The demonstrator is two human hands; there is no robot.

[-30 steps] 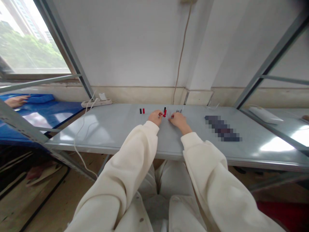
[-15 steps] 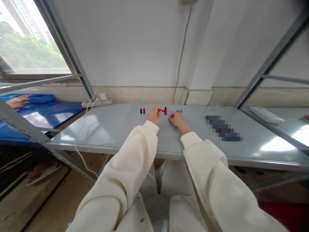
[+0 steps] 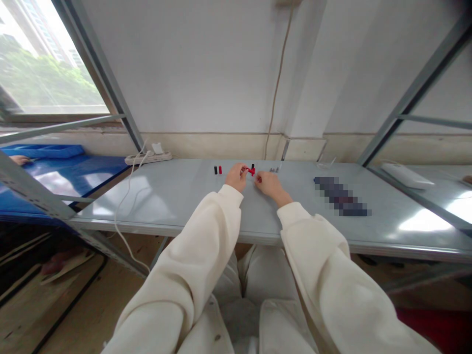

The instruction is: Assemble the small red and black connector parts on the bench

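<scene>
Shelf top (image 3: pixel 165 196): grey sheet metal, smooth, glossy. Small red piece (image 3: pixel 251 170): was plastic, shiny. Sleeves (image 3: pixel 191 241): were off-white cloth, matt. Power strip (image 3: pixel 148 158): was white plastic, smooth. Blue mat (image 3: pixel 73 169): was glossy.

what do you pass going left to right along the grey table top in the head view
black cylinder → red cylinder → left hand → red piece → right hand → pixelated strip

Small red cylindrical piece (image 3: pixel 251 171), lying roughly level, pinched in the left hand (image 3: pixel 236 177) fingertips, just near of an upright black cylindrical piece (image 3: pixel 252 167).
</scene>
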